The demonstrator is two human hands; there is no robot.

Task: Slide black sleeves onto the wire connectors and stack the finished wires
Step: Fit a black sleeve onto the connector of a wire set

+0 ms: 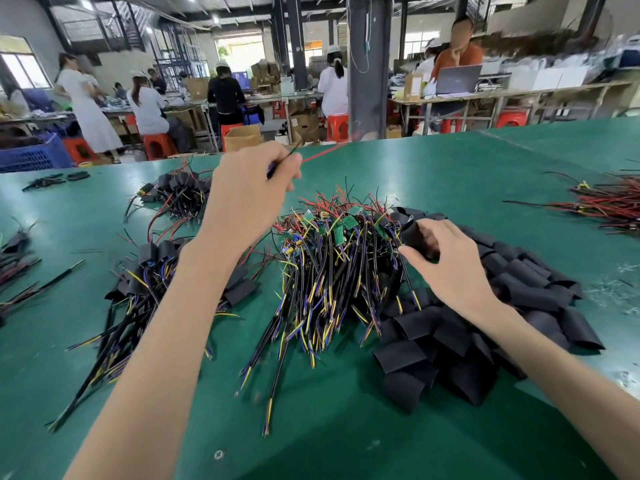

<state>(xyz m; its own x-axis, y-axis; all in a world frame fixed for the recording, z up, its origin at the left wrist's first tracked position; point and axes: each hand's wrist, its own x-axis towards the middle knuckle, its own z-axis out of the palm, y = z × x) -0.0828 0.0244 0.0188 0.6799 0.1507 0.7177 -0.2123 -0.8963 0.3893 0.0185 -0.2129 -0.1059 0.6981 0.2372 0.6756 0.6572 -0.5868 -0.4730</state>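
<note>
**Wire up, sleeve in hand**

Left hand (249,188) pinches a thin red-and-black wire (325,152), lifted over the green surface (450,174). Right hand (446,258) grips one flat black sleeve (410,233) at the sleeve heap's (485,306) edge. Best: squeeze the sleeve open, feed the connector straight through.

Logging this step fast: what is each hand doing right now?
Left hand: closed, pinching thin wires, raised above the table.
Right hand: closed on a black sleeve at the sleeve pile's edge.
</note>
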